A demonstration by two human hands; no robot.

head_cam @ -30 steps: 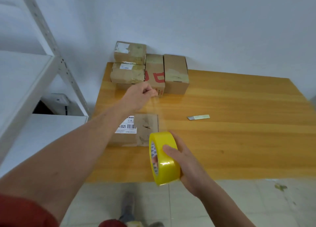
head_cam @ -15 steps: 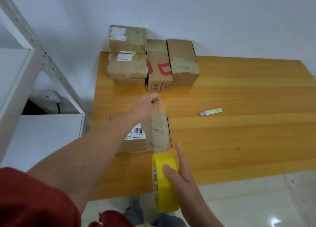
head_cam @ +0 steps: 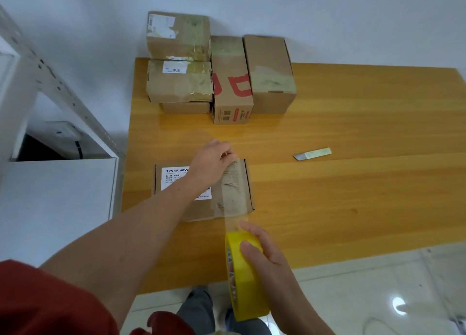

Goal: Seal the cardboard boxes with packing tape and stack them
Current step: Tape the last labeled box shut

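A flat cardboard box (head_cam: 234, 196) with a white label lies near the front left of the wooden table (head_cam: 353, 183). My left hand (head_cam: 211, 158) pinches the free end of a clear tape strip (head_cam: 233, 183) over the box's far edge. The strip stretches back across the box's right part to the yellow tape roll (head_cam: 245, 279), which my right hand (head_cam: 267, 256) grips below the box, at the table's front edge. Several taped boxes (head_cam: 219, 69) are stacked against the wall at the back left.
A small cutter blade (head_cam: 312, 154) lies on the table to the right of the box. White metal shelving (head_cam: 55, 183) stands close on the left. The tiled floor (head_cam: 378, 289) and my legs show below the table edge.
Both hands have come down toward the box: the left hand with the tape end moved from above the far boxes to the box's far edge, and the roll dropped lower.
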